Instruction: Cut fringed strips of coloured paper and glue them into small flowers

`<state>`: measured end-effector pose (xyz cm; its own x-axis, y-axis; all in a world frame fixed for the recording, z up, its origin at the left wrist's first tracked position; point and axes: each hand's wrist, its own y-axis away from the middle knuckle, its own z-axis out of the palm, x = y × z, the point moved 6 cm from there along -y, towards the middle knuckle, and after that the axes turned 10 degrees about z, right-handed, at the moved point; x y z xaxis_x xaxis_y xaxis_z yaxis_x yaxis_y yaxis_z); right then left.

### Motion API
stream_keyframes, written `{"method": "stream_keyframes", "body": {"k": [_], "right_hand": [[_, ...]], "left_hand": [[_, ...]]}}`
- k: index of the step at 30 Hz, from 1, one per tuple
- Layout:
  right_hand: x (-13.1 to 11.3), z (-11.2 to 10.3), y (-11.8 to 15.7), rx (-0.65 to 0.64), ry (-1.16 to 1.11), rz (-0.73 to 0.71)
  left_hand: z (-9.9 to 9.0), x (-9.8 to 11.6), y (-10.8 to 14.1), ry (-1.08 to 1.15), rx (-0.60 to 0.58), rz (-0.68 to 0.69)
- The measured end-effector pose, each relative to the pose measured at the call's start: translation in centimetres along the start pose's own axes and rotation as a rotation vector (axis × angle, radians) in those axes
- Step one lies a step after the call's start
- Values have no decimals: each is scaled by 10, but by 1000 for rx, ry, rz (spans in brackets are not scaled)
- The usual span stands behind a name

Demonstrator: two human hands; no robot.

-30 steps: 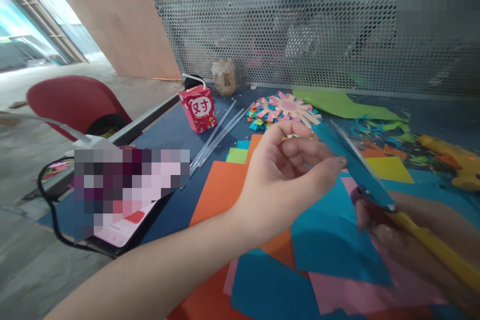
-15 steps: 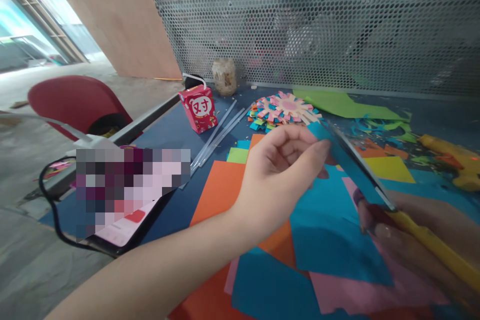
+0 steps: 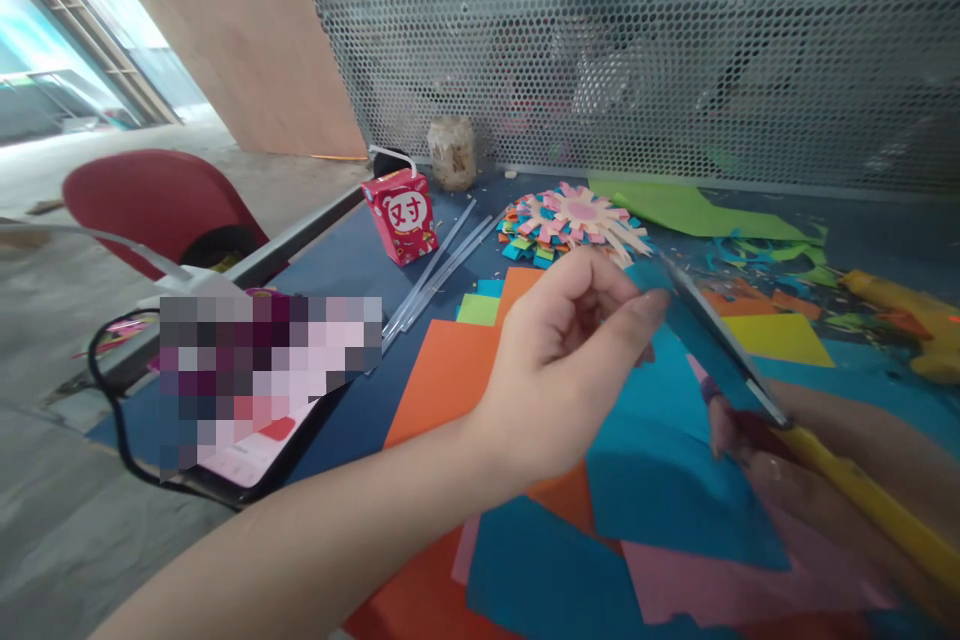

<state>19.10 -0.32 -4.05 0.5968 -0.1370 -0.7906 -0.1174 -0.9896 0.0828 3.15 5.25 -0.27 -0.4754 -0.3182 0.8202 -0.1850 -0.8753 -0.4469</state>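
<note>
Grip of the left hand [image 3: 555,370] was pinched on a blue paper piece [image 3: 694,335], right of centre in the frame.
Toward the lower right, the right hand [image 3: 795,480], blurred, was closed around yellow-handled scissors [image 3: 862,490], whose blades pointed up and left along the paper. Beneath the hands, overlapping orange sheets [image 3: 442,375], blue sheets [image 3: 675,485] and pink sheets [image 3: 682,580] covered the lower middle of the tabletop [image 3: 322,270]. Fringed paper flowers [image 3: 581,210] lay stacked at upper centre, with green paper [image 3: 697,208] to their right. Left of them stood a red drink carton [image 3: 405,215], with clear sticks [image 3: 439,280] just beside it and a jar [image 3: 453,155] behind. A partly pixelated phone [image 3: 247,455] was at lower left.
</note>
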Motion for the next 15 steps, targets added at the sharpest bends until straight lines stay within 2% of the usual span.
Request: {"method": "stream_keyframes", "body": {"k": [4, 6, 8, 9, 12, 15], "right_hand": [[4, -3, -3, 29, -24, -12], [7, -2, -9, -55, -12, -75], [9, 3, -14, -242, 14, -188], [13, 3, -17, -289, 40, -197], [22, -1, -22, -319, 41, -154], [19, 3, -17, -354, 18, -132]], "left_hand": [[2, 1, 1, -15, -12, 14], [2, 1, 1, -21, -17, 20], [2, 1, 1, -25, -21, 24], [3, 1, 1, -25, -25, 23], [2, 1, 1, -24, -25, 23], [2, 1, 1, -15, -23, 31]]}}
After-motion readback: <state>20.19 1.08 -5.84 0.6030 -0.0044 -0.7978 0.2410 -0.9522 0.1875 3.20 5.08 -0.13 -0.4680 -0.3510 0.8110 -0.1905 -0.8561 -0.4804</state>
